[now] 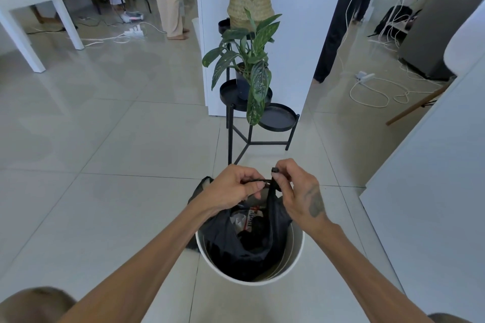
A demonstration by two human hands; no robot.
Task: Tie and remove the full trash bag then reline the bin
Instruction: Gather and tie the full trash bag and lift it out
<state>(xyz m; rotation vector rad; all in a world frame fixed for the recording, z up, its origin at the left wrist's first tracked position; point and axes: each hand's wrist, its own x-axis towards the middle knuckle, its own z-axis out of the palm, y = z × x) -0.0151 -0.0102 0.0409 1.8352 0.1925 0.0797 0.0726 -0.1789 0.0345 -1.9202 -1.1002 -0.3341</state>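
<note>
Tiled floor point(110, 139) surrounds the white bin point(296, 257) at 6 o'clock, where black bag point(223, 238) ends are pinched by left hand point(231, 189) and right hand point(296, 189); thin plastic may be torn if overpulled.

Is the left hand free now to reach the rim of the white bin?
Probably not yet. The left hand and right hand both pinch the black trash bag handles above the white bin; nothing else blocks the rim.

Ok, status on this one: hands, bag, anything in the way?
Left hand and right hand both pinching twisted bag ends. Black trash bag still in white bin, top partly open. Plant stand just beyond, not blocking.
</note>
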